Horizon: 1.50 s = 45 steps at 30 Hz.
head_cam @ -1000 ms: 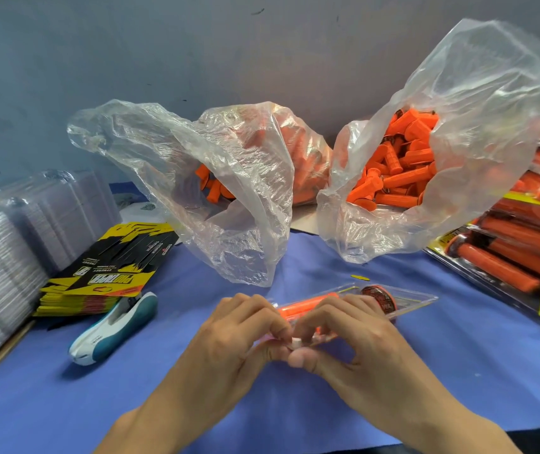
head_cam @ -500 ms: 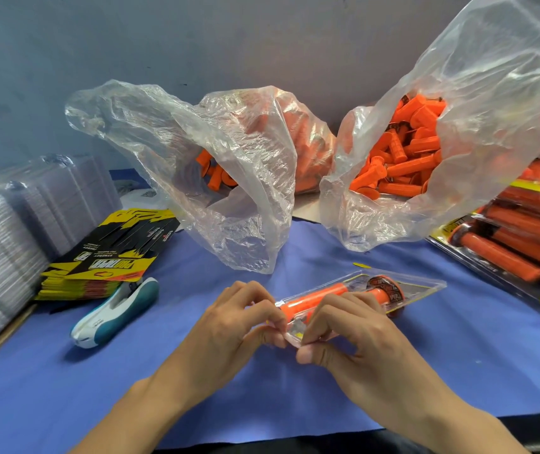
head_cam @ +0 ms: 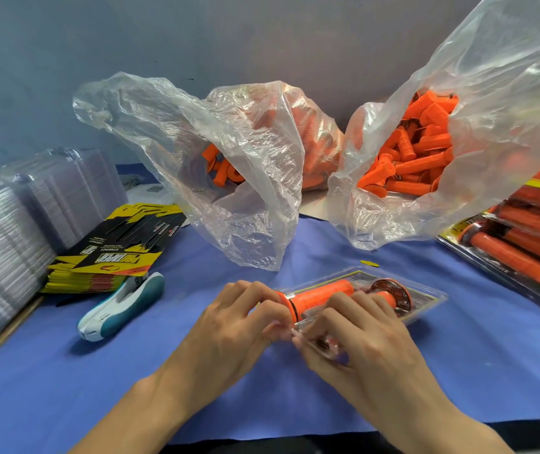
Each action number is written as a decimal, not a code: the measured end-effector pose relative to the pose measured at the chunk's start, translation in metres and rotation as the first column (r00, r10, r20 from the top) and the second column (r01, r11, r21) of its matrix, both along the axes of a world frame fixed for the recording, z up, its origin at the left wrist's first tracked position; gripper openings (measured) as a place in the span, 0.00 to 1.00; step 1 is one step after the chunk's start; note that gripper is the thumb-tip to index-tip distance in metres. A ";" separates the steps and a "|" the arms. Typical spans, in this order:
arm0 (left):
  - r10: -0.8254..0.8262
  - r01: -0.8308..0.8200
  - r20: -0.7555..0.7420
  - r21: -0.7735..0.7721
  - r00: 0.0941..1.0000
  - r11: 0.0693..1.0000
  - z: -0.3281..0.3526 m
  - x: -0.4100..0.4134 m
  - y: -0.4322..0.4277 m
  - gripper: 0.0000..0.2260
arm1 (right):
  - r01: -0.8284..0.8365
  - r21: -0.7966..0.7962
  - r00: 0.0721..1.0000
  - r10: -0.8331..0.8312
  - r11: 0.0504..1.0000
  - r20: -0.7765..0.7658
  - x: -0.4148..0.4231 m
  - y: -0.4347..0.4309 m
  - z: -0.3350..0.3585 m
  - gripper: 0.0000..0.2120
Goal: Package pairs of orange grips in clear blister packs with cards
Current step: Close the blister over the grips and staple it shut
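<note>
Left hand (head_cam: pixel 229 329) and right hand (head_cam: pixel 360 342) still pinch the clear plastic blister pack (head_cam: pixel 426 299) at its seven-o'clock end; more orange cylindrical grip (head_cam: pixel 321 294) shows.

Desk (head_cam: pixel 49 404): we see it covered in blue cloth.
Stapler (head_cam: pixel 121 306): white and teal, our landmark.
Cards (head_cam: pixel 114 250): yellow-black stack just behind the stapler, touching it.
Empty blisters (head_cam: pixel 16 231): clear stacks left of the stapler.
Bags (head_cam: pixel 245 198): two clear ones holding orange grips (head_cam: pixel 409 165), behind and right of the stapler.
Blister pack (head_cam: pixel 426 298): right of the stapler.
Finished packs (head_cam: pixel 524 253): farthest right of the stapler.
</note>
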<state>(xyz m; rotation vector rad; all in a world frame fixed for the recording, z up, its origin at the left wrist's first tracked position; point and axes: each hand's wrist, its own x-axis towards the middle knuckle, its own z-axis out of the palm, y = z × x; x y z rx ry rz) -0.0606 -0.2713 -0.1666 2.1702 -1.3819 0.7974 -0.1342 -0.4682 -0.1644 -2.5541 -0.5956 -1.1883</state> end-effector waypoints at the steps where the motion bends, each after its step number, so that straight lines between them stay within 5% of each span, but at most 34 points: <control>1: -0.005 0.005 0.008 0.004 1.000 1.000 0.001 0.000 0.000 0.02 | -0.020 0.010 1.000 0.020 1.000 0.009 -0.001 -0.002 0.001 0.10; 10: 0.068 -0.072 0.094 0.042 0.993 0.996 -0.006 0.017 0.009 0.16 | -0.108 -0.034 0.991 0.110 0.994 0.080 -0.009 -0.004 -0.003 0.12; 22: 0.081 -0.113 0.139 0.242 0.987 0.964 -0.018 0.035 0.023 0.04 | -0.094 -0.173 0.995 0.097 0.980 0.011 -0.007 -0.009 -0.015 0.12; 25: 0.181 -0.192 0.069 0.235 0.981 0.953 -0.017 0.036 0.022 0.02 | -0.058 -0.146 0.998 0.056 0.988 -0.019 -0.007 -0.005 -0.020 0.10; 27: 0.263 -0.234 -0.165 0.176 0.950 0.956 -0.017 0.030 0.017 0.07 | -0.011 -0.141 1.000 0.009 0.990 -0.015 -0.006 0.000 -0.022 0.10; 29: 0.283 -0.325 -0.557 0.025 0.781 0.946 -0.015 0.023 0.012 0.07 | 0.023 -0.154 1.000 -0.025 0.988 -0.012 -0.005 0.004 -0.023 0.10; 31: 0.108 -0.443 -0.882 -0.121 0.459 0.888 -0.008 0.016 0.004 0.04 | 0.053 -0.158 0.998 -0.056 0.986 -0.016 -0.004 0.007 -0.024 0.09; 33: -0.087 -0.502 -0.985 -0.150 0.146 0.852 -0.002 0.011 -0.005 0.05 | 0.068 -0.162 0.997 -0.073 0.984 -0.024 -0.004 0.009 -0.025 0.08; 35: -0.164 -0.474 -0.986 -0.126 -0.041 0.872 0.003 0.005 -0.010 0.07 | 0.066 -0.157 0.997 -0.072 0.985 -0.031 -0.003 0.012 -0.026 0.07; 39: -0.170 -0.406 -0.975 -0.098 -0.146 0.909 0.004 -0.001 -0.017 0.08 | 0.059 -0.171 0.998 -0.061 0.984 -0.007 -0.002 0.017 -0.030 0.06; 45: -0.140 -0.536 -0.989 -0.087 -0.058 0.840 0.000 0.000 -0.024 0.07 | 0.043 -0.229 0.999 -0.043 0.972 0.008 -0.004 0.020 -0.034 0.07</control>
